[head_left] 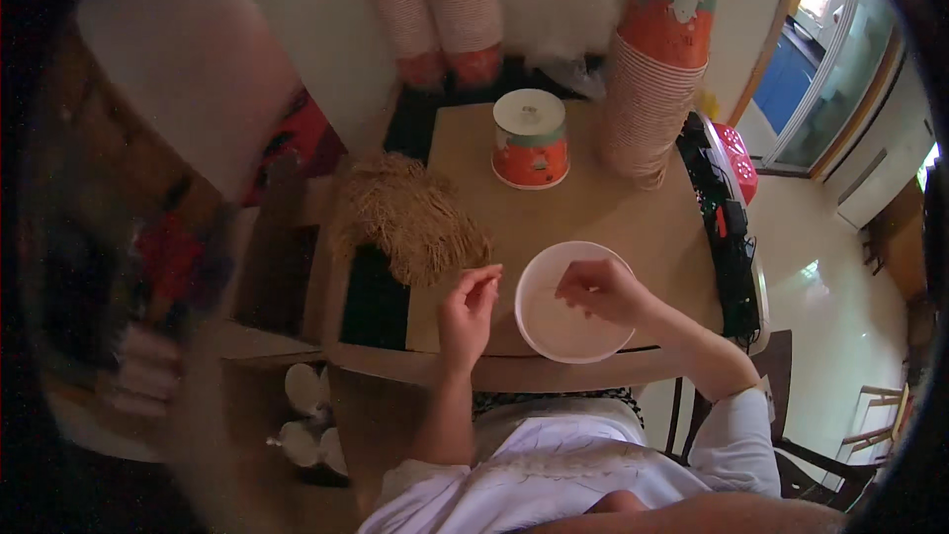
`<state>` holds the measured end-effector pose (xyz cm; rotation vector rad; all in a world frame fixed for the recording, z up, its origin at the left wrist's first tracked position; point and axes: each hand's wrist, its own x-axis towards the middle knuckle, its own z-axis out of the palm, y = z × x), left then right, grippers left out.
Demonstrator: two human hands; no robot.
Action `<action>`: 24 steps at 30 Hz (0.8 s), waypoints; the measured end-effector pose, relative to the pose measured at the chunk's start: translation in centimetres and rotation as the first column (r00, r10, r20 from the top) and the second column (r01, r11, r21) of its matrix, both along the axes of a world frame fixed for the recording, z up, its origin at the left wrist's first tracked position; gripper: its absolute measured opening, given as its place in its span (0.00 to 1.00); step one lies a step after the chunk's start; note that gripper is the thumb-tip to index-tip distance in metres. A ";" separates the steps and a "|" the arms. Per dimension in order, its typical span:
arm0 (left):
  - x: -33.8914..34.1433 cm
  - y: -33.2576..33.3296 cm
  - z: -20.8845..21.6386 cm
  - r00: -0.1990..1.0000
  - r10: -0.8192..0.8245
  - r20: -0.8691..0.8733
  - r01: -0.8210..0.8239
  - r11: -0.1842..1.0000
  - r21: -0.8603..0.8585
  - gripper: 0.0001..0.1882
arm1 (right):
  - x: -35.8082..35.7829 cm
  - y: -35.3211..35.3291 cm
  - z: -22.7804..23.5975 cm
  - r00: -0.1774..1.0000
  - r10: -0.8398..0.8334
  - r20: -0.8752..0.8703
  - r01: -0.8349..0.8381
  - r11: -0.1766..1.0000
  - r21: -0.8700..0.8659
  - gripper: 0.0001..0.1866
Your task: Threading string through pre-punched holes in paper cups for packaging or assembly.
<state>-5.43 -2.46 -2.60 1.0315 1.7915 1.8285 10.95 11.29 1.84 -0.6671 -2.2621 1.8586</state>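
Observation:
A white-lined round paper tub (529,309) stands mouth up near the table's front edge. My right hand (601,293) reaches over its opening, fingers curled together; whatever they pinch is too small to make out. Left of the tub, my left hand (467,316) is raised with thumb and fingertips pressed together, and I cannot tell what is between them. Just beyond it lies a loose heap of thin tan strands (410,213), like raffia or string. An orange and green paper tub (531,156) rests upside down farther back.
A tall stack of nested tubs (652,89) stands at the back right, with two more stacks (460,10) behind. Black cables (732,227) line the right edge beside a red basket (735,160). An open carton (252,386) holding white round items sits lower left.

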 end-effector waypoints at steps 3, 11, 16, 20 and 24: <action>-0.6 -0.4 -1.5 0.984 -0.054 -0.173 0.037 0.994 -0.102 0.13 | -1.0 0.3 -1.8 0.994 0.073 -0.083 -0.047 0.960 0.277 0.05; 0.2 0.3 -1.7 0.979 -0.139 -0.149 0.116 0.981 -0.153 0.17 | -2.5 0.3 -3.9 0.999 -0.002 -0.051 0.022 0.918 0.396 0.08; 0.1 0.4 -2.4 0.973 -0.144 -0.178 0.120 0.984 -0.135 0.17 | -2.8 0.2 -3.7 1.000 -0.014 -0.025 0.023 0.910 0.414 0.08; 0.2 0.4 -2.4 0.974 -0.164 -0.155 0.144 0.980 -0.135 0.16 | -3.2 0.0 -3.2 0.997 -0.006 -0.072 0.036 0.909 0.415 0.08; 0.2 0.5 -2.4 0.977 -0.168 -0.134 0.148 0.979 -0.143 0.16 | -3.4 0.0 -3.4 0.999 -0.024 -0.028 0.034 0.901 0.433 0.09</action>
